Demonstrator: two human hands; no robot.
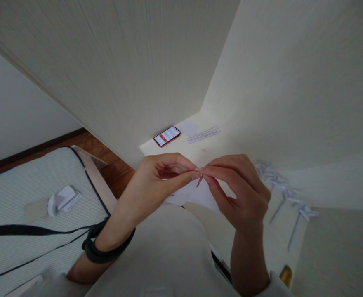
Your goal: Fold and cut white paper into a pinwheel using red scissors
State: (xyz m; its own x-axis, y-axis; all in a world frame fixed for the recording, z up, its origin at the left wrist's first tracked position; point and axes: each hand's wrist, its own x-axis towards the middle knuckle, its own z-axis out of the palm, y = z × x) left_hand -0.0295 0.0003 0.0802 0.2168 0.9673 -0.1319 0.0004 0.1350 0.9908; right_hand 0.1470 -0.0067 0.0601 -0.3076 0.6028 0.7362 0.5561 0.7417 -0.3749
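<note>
Pale, faintly grained panels [122, 62] fill the top of the frame and meet in a corner near the upper middle, with another pale wall [308, 103] across the right. A light mattress [45, 177] takes up the left and lower left, and beside it a patch of wooden floor [116, 177] shows. The white counter [179, 152] runs from the centre of the frame to the lower right, partly hidden by the person's pale top [166, 255].

At the centre, the left hand [159, 175] comes in from the lower left and the right hand [239, 185] from the lower right. White twisted pieces [272, 177] line the counter's edge at the right, thin stems trailing downward from some. A black strap [29, 230] crosses the mattress below a folded white bundle [64, 199]; a dark band [107, 255] circles the left wrist. White paper [203, 196] shows under the hands. Above them lie a lit phone [167, 136], a small pale sheet [187, 128] and a bunch of thin sticks [203, 135].

Smallest is the thin reddish strip [199, 181] at mid-frame. Each grip is a closed pinch on its upper end, thumb against forefinger, fingertips touching. Its long axis drops steeply from there, leaning slightly lower left; neither hand is clearly nearer.
</note>
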